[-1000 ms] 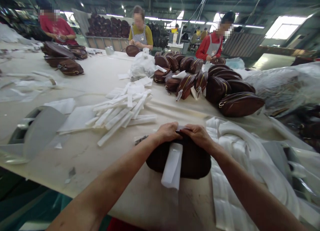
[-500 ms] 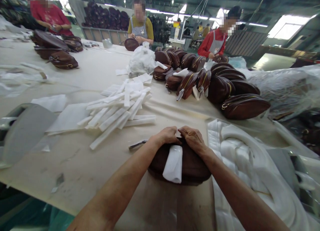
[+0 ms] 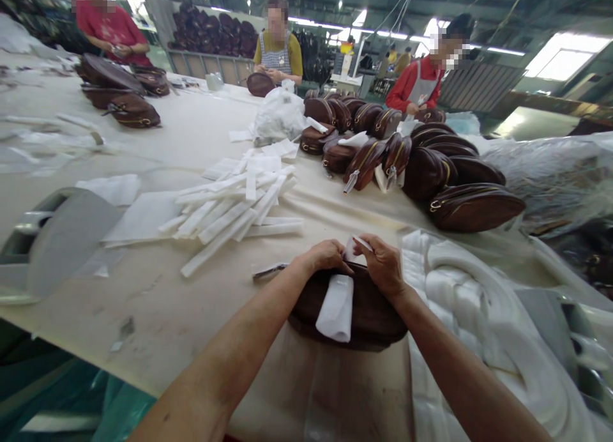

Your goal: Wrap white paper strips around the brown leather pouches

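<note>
Arching at lower centre, my left hand [image 3: 327, 255] touches the bag [image 3: 376, 314], grip unclear; my right hand [image 3: 384, 265] pinches pale film [image 3: 350, 246].

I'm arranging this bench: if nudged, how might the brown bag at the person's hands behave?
The brown bag would probably slide rather than roll, as it rests wide on the table. Its full sides suggest it may keep its shape. The white wrap across it looks thin, so might crease.

The brown bag [image 3: 373, 309] looks smooth, faintly glossy leather; at its ten o'clock lie matt, papery white strips [image 3: 234, 205].
</note>
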`<state>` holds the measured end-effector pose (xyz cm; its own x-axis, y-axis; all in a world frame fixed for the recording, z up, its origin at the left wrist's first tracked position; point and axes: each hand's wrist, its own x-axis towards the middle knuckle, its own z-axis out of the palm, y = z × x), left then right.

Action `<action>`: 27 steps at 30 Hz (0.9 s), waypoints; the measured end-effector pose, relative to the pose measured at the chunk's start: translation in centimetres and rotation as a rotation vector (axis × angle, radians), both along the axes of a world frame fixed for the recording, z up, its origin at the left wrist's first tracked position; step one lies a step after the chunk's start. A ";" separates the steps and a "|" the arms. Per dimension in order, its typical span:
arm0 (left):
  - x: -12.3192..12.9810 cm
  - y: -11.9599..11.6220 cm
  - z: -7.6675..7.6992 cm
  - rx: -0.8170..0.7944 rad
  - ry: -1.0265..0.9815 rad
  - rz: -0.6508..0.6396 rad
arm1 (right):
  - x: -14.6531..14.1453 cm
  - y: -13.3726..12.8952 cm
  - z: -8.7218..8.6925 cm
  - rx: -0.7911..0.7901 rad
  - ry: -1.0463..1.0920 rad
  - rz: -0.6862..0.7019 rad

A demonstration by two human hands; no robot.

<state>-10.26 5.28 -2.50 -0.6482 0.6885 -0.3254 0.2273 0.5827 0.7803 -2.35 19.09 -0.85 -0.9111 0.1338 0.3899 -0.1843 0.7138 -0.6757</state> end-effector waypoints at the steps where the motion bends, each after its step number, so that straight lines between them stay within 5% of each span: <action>1: 0.0 0.0 0.1 -0.004 0.001 0.001 | 0.4 0.0 0.2 -0.006 -0.005 0.023; 7: -0.2 -0.1 0.4 -0.059 0.044 -0.031 | 3.4 -0.7 1.8 0.097 -0.018 0.210; 13: -0.5 -0.2 0.4 -0.098 0.046 -0.111 | 4.5 -1.8 3.1 0.220 0.148 0.180; 21: -0.5 -1.2 0.9 -0.070 -0.039 -0.138 | 6.9 -2.9 2.7 0.329 0.157 0.439; 27: -0.3 -1.8 1.2 0.009 -0.056 -0.123 | 8.4 -1.5 3.3 0.260 0.028 0.638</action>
